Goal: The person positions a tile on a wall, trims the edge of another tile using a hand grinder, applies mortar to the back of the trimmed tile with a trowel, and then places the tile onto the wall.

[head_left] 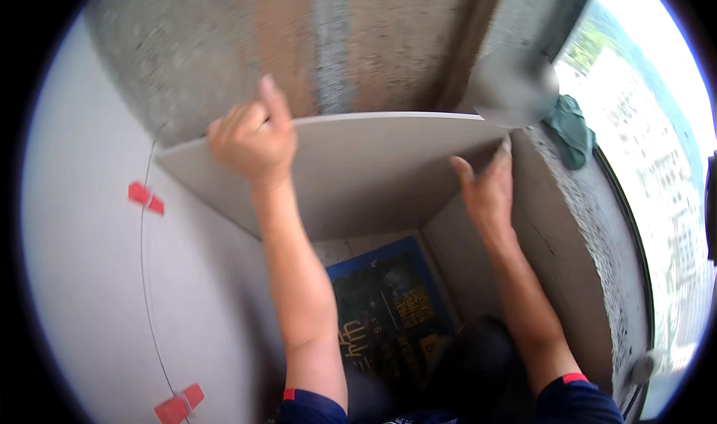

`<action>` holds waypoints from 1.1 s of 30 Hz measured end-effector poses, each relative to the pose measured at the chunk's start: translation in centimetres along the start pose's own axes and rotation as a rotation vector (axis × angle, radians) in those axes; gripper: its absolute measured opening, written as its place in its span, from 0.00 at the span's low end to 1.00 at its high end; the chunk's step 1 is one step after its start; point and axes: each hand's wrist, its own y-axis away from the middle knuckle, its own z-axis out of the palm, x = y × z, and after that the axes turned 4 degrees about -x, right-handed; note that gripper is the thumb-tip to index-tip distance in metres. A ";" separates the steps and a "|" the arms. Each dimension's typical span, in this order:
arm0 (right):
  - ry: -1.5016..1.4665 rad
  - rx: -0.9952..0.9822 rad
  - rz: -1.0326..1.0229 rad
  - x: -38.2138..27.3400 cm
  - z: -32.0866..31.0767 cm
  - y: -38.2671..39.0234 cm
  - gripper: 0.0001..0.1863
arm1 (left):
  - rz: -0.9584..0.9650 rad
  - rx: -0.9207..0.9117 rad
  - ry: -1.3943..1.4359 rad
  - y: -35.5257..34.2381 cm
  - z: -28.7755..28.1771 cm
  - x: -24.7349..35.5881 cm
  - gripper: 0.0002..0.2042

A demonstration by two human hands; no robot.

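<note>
A large grey tile panel [370,176] stands across the recess against a rough concrete wall. My left hand [254,132] is at its top edge near the left end, fingers curled over the edge and thumb raised. My right hand [488,189] is at the panel's right end, fingers stretched upward toward the top corner and thumb spread apart. Left of the panel is a pale tiled wall [89,260] with red clips [146,197] on its joint. A rounded grey object [508,88], blurred, overlaps the top right above the panel.
A blue-edged mat [385,274] with dark surface lies on the recess floor, near my dark-clothed legs [474,357]. At the right are a rough ledge [597,252], a green cloth [571,129] and a window [665,200] with buildings outside. The concrete wall [194,35] fills the upper view.
</note>
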 end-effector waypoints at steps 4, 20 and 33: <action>0.196 0.052 -0.233 -1.8 -2.1 -2.1 0.47 | -0.007 -0.061 0.005 -0.1 1.6 2.1 0.23; -0.175 0.043 -0.316 -4.0 3.9 -8.3 0.24 | -0.086 -0.238 -0.082 0.4 4.1 0.8 0.27; -0.309 0.006 -0.347 -1.3 4.4 -10.5 0.24 | -0.158 -0.380 -0.187 -0.5 4.0 3.1 0.29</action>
